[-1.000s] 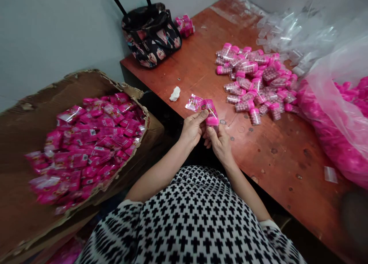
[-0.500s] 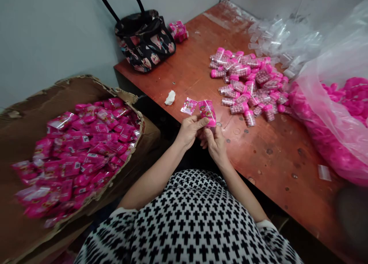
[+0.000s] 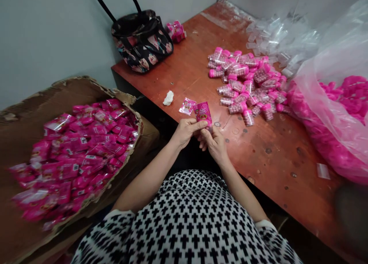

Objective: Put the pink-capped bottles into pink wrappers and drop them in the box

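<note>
Both my hands meet at the near edge of a red-brown table (image 3: 201, 68). My left hand (image 3: 186, 130) and my right hand (image 3: 213, 143) pinch one pink printed packet (image 3: 202, 113), held upright between them with a pink-capped vial inside it. Just beyond the packet a second small clear-and-pink packet (image 3: 186, 106) lies on the table. A pile of pink-capped vials (image 3: 247, 84) filled with small beads lies further right on the table.
A torn cardboard box (image 3: 34, 103) at my left holds several pink packets (image 3: 77, 153). A flowered black handbag (image 3: 142, 41) stands at the table's far left. Clear empty vials (image 3: 276, 38) and a plastic bag of pink caps (image 3: 339, 114) lie at right. A white crumpled scrap (image 3: 168, 97) is near the edge.
The packet has been drawn down over the vial, whose pink cap no longer shows below it. The view has shifted slightly; my hands stay in the same spot.
</note>
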The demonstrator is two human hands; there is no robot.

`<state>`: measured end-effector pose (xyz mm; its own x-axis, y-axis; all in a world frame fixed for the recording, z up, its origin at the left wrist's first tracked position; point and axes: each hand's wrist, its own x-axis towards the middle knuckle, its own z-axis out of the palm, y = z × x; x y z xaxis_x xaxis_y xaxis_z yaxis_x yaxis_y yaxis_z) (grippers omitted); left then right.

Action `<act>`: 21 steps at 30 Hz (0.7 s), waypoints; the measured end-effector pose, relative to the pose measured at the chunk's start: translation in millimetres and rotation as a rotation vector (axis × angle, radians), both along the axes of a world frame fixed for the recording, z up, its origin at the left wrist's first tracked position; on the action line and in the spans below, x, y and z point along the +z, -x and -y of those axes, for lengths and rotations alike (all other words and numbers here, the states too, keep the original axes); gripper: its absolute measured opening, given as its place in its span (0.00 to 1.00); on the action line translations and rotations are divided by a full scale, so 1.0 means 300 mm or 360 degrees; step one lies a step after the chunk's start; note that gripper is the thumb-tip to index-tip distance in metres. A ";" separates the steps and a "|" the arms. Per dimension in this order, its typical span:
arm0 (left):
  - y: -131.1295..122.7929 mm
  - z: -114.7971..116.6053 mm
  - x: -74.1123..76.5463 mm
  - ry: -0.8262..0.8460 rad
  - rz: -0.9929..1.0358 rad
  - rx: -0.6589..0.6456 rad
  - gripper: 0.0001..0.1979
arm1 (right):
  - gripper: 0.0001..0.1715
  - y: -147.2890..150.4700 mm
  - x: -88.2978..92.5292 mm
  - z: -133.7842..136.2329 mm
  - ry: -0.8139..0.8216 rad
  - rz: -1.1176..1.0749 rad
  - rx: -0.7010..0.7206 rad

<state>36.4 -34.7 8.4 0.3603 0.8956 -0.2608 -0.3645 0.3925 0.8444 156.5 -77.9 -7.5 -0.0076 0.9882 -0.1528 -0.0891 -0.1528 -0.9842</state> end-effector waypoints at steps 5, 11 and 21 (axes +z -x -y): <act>-0.010 0.024 -0.004 0.0052 0.0038 0.0026 0.16 | 0.21 -0.020 -0.005 -0.019 0.0120 -0.0208 0.0213; 0.023 0.026 -0.028 0.0110 0.0070 0.0204 0.14 | 0.23 0.000 -0.003 -0.002 0.0226 -0.0478 0.0192; -0.022 0.095 -0.026 0.0297 0.0290 0.0393 0.12 | 0.23 0.023 -0.009 -0.008 0.0061 -0.0593 -0.0050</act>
<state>43.1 -63.0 0.6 0.1948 0.9043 -0.3797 -0.6054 0.4155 0.6789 149.6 -75.4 -10.1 -0.0394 0.9824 -0.1824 -0.4452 -0.1807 -0.8770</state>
